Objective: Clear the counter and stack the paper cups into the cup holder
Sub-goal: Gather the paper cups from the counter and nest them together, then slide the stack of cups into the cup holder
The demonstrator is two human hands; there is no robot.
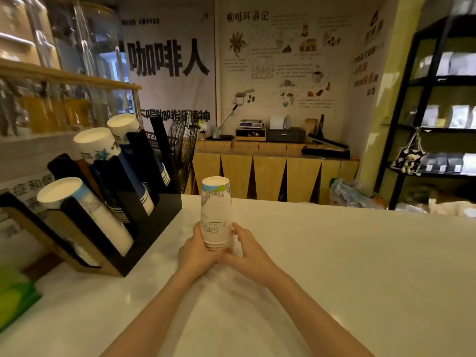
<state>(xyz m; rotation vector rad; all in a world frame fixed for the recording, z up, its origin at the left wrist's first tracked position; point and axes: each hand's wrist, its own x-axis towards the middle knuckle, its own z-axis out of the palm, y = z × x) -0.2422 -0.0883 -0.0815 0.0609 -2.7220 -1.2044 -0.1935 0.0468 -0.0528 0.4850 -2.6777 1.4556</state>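
A short stack of cups (pixel 215 212), nested mouth-down, stands upright near the middle of the white tabletop (pixel 334 253), its rims at the bottom and the closed base of the outermost cup on top. The stack is held at its lower end between both hands: the left hand (pixel 197 249) is wrapped around the rims from the left, and the right hand (pixel 247 249) is laid against the right side with fingers extended, more steadying than gripping. Whether the rims rest on the tabletop or are lifted just clear cannot be told. The holder (pixel 144 222), a black slanted rack, stands at the left edge of the tabletop, well apart from the stack; its visible slots are occupied by cup columns leaning back with closed bases uppermost. The step in hand is judged to be squaring up the stack before transfer. For a clean transfer the rims should be seated evenly so no cup is cocked, and the grip should be kept low and gentle, since thin paper walls are likely to be dented by pressure. The stack should then be tilted to match the slant of the rack and slid onto a column of like pattern, the nearest white one (pixel 85 212) appearing the closest match. A risk is noted: the top cups could slip off if the stack is tipped too quickly.
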